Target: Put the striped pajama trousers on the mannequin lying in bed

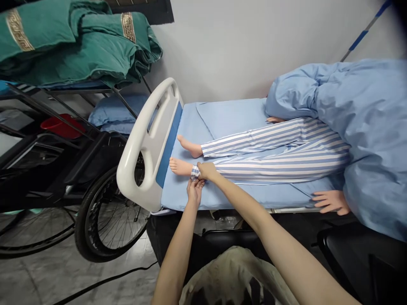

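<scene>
A care mannequin in blue-and-white striped pajama pants [273, 169] lies on a bed, its near bare foot [180, 167] and far bare foot [190, 146] towards the footboard. My right hand [207, 170] is closed over the near pant leg at the ankle. Just below it, my left hand [194, 191] has its fingers up against the underside of the pant cuff [195, 171], pinching the cloth. The cuff looks bunched around the ankle. My right fingertips are partly hidden.
A light blue quilt [375, 127] covers the mannequin's upper body; its near hand [332, 201] sticks out. A white footboard [149, 148] stands left of the feet. Further left are a wheelchair wheel [111, 216], green folded cloth [79, 46] and a red basin [62, 126].
</scene>
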A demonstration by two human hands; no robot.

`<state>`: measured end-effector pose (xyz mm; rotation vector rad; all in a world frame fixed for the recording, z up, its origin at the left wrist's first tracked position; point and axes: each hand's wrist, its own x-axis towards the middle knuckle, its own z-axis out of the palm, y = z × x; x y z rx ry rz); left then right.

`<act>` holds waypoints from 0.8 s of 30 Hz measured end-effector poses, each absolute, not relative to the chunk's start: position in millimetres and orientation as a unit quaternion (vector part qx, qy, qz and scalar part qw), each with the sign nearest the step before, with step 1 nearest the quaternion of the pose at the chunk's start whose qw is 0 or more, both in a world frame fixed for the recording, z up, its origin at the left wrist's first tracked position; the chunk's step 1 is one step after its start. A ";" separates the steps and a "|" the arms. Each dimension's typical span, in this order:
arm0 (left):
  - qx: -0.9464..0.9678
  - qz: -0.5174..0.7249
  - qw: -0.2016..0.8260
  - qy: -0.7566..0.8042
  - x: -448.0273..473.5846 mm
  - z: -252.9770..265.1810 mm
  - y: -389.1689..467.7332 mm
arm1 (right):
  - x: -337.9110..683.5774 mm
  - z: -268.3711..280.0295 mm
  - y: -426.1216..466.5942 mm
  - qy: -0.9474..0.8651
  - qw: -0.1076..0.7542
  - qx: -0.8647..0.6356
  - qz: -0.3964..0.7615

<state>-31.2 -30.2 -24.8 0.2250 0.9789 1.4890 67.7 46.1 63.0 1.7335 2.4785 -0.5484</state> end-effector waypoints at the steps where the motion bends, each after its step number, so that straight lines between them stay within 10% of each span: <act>1: 0.098 0.647 0.623 0.429 -30.7 -24.2 -30.7 | 68.2 62.3 46.0 0.809 0.033 0.559 -0.180; 24: 0.029 0.605 0.683 0.408 -44.8 -19.1 -36.2 | 78.1 90.8 43.9 0.867 0.075 0.473 -0.139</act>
